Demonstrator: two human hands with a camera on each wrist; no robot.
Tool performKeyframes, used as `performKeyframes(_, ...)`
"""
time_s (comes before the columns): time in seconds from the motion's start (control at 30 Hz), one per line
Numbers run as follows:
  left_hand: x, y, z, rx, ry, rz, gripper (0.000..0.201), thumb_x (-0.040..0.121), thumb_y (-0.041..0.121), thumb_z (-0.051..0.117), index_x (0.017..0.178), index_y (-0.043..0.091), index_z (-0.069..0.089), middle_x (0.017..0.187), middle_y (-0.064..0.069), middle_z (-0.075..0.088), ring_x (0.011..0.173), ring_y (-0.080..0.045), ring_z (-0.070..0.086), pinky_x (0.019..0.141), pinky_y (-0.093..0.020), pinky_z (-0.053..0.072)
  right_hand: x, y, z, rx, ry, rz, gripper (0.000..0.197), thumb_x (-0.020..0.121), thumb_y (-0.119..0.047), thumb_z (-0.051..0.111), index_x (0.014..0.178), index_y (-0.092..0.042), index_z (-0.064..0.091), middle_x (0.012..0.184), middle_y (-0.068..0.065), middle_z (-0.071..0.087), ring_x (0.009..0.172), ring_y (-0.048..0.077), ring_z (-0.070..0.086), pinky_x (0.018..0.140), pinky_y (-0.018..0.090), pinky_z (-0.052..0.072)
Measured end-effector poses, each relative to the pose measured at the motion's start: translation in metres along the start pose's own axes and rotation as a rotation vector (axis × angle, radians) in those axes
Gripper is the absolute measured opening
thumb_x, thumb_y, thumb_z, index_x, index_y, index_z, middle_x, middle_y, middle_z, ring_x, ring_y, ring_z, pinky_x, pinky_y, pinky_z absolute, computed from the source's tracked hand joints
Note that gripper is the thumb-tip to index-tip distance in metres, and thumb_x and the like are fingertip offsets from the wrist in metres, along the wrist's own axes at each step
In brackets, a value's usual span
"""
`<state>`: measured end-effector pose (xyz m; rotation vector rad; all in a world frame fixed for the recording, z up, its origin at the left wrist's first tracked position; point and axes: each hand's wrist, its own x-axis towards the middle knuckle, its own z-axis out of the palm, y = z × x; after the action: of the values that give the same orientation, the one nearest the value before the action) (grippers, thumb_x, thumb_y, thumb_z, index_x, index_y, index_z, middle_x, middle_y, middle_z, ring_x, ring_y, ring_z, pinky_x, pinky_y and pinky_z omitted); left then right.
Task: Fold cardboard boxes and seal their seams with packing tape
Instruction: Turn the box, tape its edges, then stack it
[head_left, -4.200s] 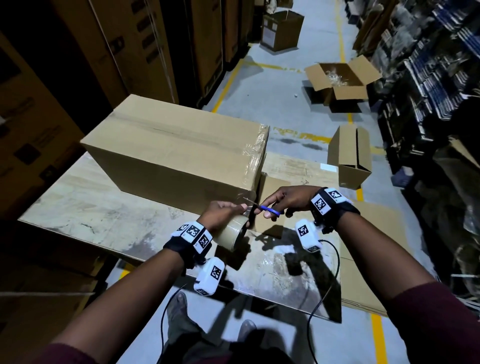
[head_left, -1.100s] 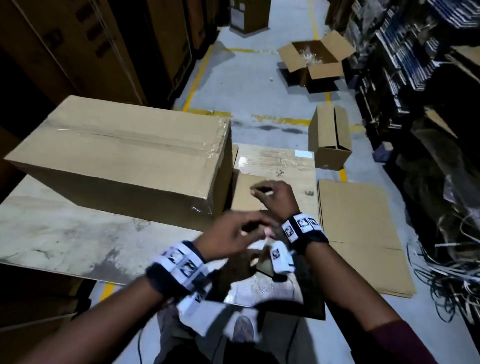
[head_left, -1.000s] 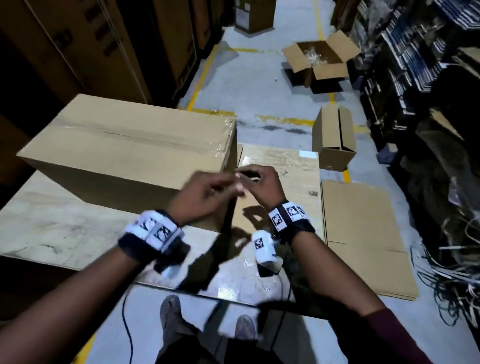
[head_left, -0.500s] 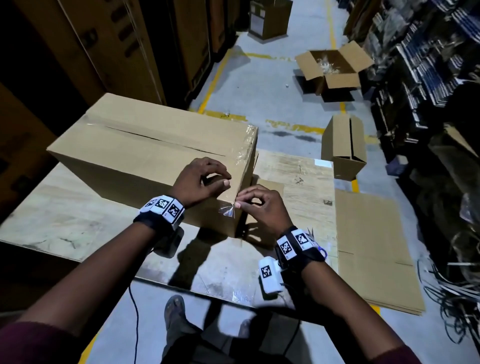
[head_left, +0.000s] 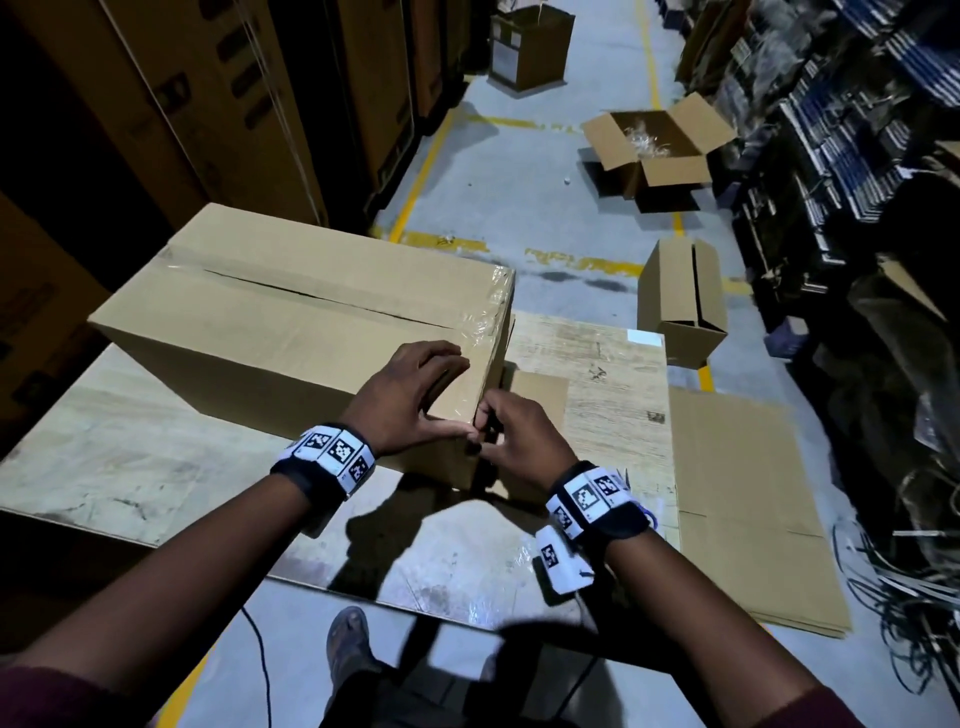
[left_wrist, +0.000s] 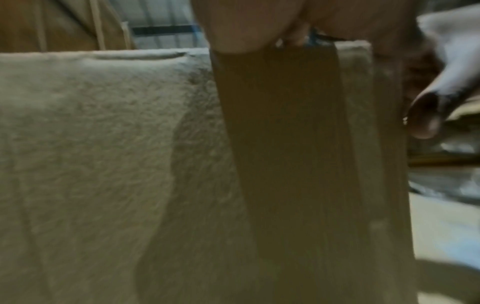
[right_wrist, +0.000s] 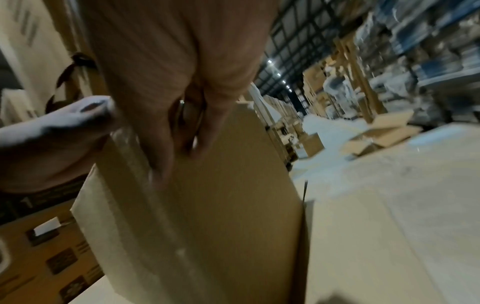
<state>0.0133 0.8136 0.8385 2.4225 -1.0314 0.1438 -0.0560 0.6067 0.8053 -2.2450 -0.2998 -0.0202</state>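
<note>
Cardboard box (head_left: 291, 332) under both hands at near right corner. Left hand (head_left: 410, 400) spread flat on front face, fingers straight. Right hand (head_left: 519, 436) presses clear tape (right_wrist: 135, 156) onto end face, fingers extended. Box lies on wooden table (head_left: 587, 364); top seam taped. Flat cardboard sheet (head_left: 743, 493) at right.

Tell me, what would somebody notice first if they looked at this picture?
First, the big cardboard box lying on the wooden table, with shiny clear tape wrinkled over its right end. Then the two hands at its near right corner: the left hand spread on the front face, the right hand pressing around the end. Beyond, an open box sits on the grey floor.
</note>
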Motion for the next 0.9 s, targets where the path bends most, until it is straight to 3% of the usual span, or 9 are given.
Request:
performKeyframes(0.07,-0.004,0.001,0.003,0.034,0.048,0.009,0.083,0.067,0.071,0.075,0.13,0.018,0.061,0.137,0.0,0.054,0.124,-0.019,0.05,0.092,-0.033,0.051,0.009,-0.002,-0.023,-0.18,-0.34,0.068,0.027,0.081,-0.003,0.079,0.095,-0.022,0.065,0.098,0.002,0.07,0.09,0.019,0.065,0.076,0.029,0.051)
performKeyframes(0.1,-0.005,0.002,0.005,0.037,0.067,0.008,0.085,0.066,0.071,0.075,0.13,0.017,0.061,0.137,-0.001,0.054,0.124,-0.02,0.05,0.091,-0.033,0.051,0.016,-0.002,-0.035,-0.276,-0.371,0.079,0.024,0.083,-0.003,0.075,0.102,-0.019,0.07,0.103,0.004,0.072,0.094,0.021,0.066,0.079,0.03,0.051)
performKeyframes(0.27,-0.004,0.004,0.003,0.212,-0.036,0.054,0.111,0.06,0.087,0.066,0.143,0.015,0.05,0.149,-0.007,0.045,0.135,-0.026,0.043,0.111,-0.041,0.042,0.078,-0.006,-0.072,-0.285,0.283,-0.062,0.029,0.082,0.0,0.058,0.105,-0.01,0.071,0.102,0.01,0.071,0.101,0.032,0.058,0.089,0.033,0.043)
performKeyframes(0.33,-0.003,0.009,0.003,0.266,-0.077,-0.005,0.117,0.065,0.097,0.046,0.149,0.016,0.043,0.157,-0.005,0.038,0.142,-0.026,0.036,0.117,-0.047,0.032,0.117,-0.008,-0.073,-0.301,0.29,-0.085,0.03,0.086,-0.016,0.062,0.116,-0.011,0.069,0.117,0.012,0.068,0.118,0.036,0.053,0.101,0.032,0.04)
performKeyframes(0.43,0.001,0.015,0.004,0.316,-0.094,-0.117,0.116,0.072,0.097,0.033,0.154,0.014,0.036,0.162,-0.007,0.029,0.147,-0.026,0.029,0.119,-0.049,0.025,0.171,-0.002,-0.068,-0.497,0.026,0.084,0.072,0.091,-0.058,0.056,0.148,-0.014,0.047,0.156,0.019,0.04,0.147,0.039,0.029,0.119,0.048,0.028)
performKeyframes(0.5,0.002,0.015,0.006,0.36,-0.105,-0.134,0.11,0.075,0.088,0.036,0.154,0.012,0.035,0.163,-0.01,0.027,0.149,-0.026,0.027,0.12,-0.049,0.022,0.187,0.004,-0.064,-0.615,-0.109,0.173,0.094,0.089,-0.083,0.033,0.156,-0.017,0.036,0.154,0.021,0.041,0.143,0.038,0.036,0.113,0.047,0.032)
performKeyframes(0.6,0.002,0.005,0.005,0.371,-0.152,-0.085,0.104,0.075,0.076,0.039,0.155,0.01,0.032,0.164,-0.012,0.025,0.15,-0.025,0.024,0.121,-0.051,0.019,0.183,0.008,-0.057,-0.552,-0.065,0.235,0.082,0.094,-0.072,0.044,0.158,-0.023,0.03,0.142,0.019,0.048,0.132,0.037,0.043,0.103,0.044,0.039)
performKeyframes(0.73,-0.009,-0.039,-0.014,0.355,-0.177,0.149,0.101,0.072,0.07,0.049,0.154,0.012,0.035,0.162,-0.01,0.03,0.149,-0.023,0.029,0.12,-0.053,0.02,0.158,0.002,-0.04,-0.511,0.072,0.356,0.086,0.09,-0.076,0.048,0.155,-0.022,0.033,0.137,0.019,0.048,0.133,0.038,0.038,0.103,0.047,0.042)
performKeyframes(0.9,-0.022,-0.123,-0.073,0.375,-0.35,0.3,0.092,0.075,0.06,0.046,0.158,0.027,0.025,0.166,0.004,0.021,0.153,-0.018,0.019,0.118,-0.06,0.012,0.134,-0.036,-0.003,-0.496,0.229,0.529,0.088,0.087,-0.079,0.048,0.144,-0.012,0.045,0.132,0.021,0.052,0.126,0.041,0.049,0.095,0.049,0.048)
